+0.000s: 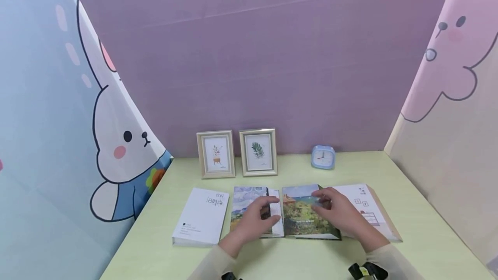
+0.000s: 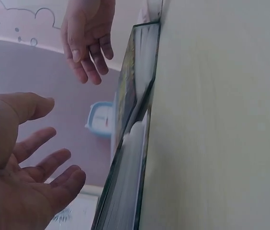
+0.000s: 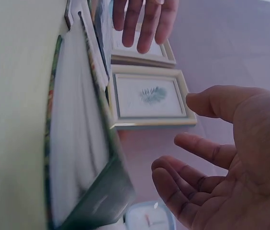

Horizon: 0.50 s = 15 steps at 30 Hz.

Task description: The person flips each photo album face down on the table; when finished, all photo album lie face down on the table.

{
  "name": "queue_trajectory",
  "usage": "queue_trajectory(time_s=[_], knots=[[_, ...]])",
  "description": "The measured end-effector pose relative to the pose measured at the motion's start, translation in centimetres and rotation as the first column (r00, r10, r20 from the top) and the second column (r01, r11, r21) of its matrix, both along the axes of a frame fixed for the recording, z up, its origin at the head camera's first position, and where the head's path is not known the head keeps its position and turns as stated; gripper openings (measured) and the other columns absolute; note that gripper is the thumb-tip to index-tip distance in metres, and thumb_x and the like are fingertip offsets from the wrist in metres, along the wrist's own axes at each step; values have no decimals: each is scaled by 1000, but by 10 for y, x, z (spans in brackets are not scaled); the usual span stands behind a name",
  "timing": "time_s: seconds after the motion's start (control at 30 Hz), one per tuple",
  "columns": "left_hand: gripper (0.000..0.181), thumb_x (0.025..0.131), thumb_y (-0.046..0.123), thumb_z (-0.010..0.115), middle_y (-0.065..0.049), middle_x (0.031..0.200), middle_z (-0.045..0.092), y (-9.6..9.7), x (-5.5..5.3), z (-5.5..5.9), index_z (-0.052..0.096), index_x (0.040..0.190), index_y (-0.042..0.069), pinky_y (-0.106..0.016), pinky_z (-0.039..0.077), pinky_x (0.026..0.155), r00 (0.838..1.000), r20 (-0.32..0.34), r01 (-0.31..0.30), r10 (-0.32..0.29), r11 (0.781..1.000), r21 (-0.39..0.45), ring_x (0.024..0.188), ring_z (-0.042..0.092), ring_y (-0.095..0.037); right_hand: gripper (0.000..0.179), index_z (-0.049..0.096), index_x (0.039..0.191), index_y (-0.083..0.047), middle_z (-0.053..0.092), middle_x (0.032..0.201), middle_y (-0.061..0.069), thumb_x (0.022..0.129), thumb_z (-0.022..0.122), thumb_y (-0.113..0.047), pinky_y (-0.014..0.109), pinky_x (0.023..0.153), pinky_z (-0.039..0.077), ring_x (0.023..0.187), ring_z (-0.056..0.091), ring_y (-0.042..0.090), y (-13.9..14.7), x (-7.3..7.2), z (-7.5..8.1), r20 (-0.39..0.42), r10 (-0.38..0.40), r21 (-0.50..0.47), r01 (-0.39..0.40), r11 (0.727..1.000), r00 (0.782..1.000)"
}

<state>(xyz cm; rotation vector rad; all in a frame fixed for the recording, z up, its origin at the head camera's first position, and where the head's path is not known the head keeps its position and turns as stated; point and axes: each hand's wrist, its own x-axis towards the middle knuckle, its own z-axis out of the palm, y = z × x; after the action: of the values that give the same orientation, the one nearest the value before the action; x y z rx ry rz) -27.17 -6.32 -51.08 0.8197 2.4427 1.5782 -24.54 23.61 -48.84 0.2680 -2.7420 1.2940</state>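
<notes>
Two thick albums with painted landscape covers lie side by side in the middle of the table. My left hand (image 1: 254,219) is held over the left painted album (image 1: 243,202), fingers loosely bent and apart from the thumb, gripping nothing. Over the upper right part of the right painted album (image 1: 307,217), marked "PHOTO ALBUM", is my right hand (image 1: 342,213), likewise relaxed. Both wrist views show space between the hands and the covers. White page edges (image 3: 73,110) of an album show in the right wrist view, and a dark green corner flap (image 3: 104,196) sticks out there.
A white album (image 1: 202,217) lies at the left, and another white album (image 1: 363,204) with a brown edge at the right, partly behind my right hand. Two picture frames (image 1: 216,154) (image 1: 258,152) and a blue alarm clock (image 1: 323,157) stand at the back by the purple wall.
</notes>
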Motion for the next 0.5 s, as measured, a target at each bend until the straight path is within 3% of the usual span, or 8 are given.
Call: queue_trajectory(time_s=[0.23,0.5], knots=[[44,98,19,74,-8,146,58,-39,-5,0,63,139,9,-57,40,117,990,-101,-99,103,994,42,138,52,-37,33,70,128,-15,64,127,6,97,78,-24,42,86,60,113,66,34,-25,-11,11,-49,73,27,-72,997,996],[43,95,6,75,-16,145,57,-71,-6,-7,62,136,3,-59,40,117,976,-72,-194,208,968,157,138,50,-44,31,71,128,-17,64,124,6,98,77,-25,39,82,60,107,66,31,-58,-20,15,-45,112,36,-110,993,993]])
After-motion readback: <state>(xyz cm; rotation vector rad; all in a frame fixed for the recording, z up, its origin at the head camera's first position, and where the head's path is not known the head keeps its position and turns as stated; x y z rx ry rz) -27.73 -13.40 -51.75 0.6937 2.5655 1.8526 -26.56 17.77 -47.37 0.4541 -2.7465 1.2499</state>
